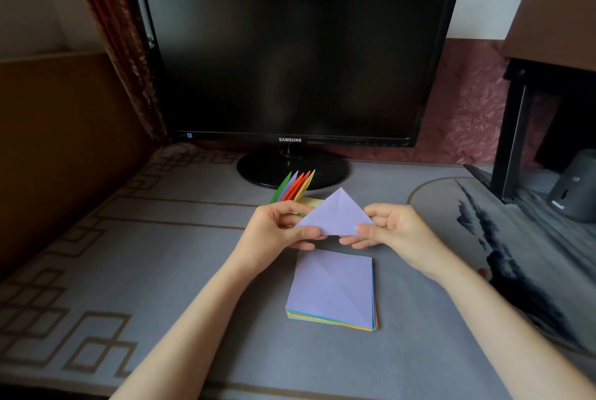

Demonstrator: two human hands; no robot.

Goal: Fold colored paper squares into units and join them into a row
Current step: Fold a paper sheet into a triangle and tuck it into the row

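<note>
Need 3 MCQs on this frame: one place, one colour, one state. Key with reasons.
1. Where does the paper stack lie? A) on the monitor's base B) on the table, between the forearms C) in a drawer
2. Colour of its top sheet? A) green B) red C) purple
3. State of the held paper? A) flat square B) folded into a triangle C) crumpled
Key: 1B, it rests on the table between both forearms; 2C, purple faces up; 3B, left hand and right hand pinch a triangle's lower corners.
</note>
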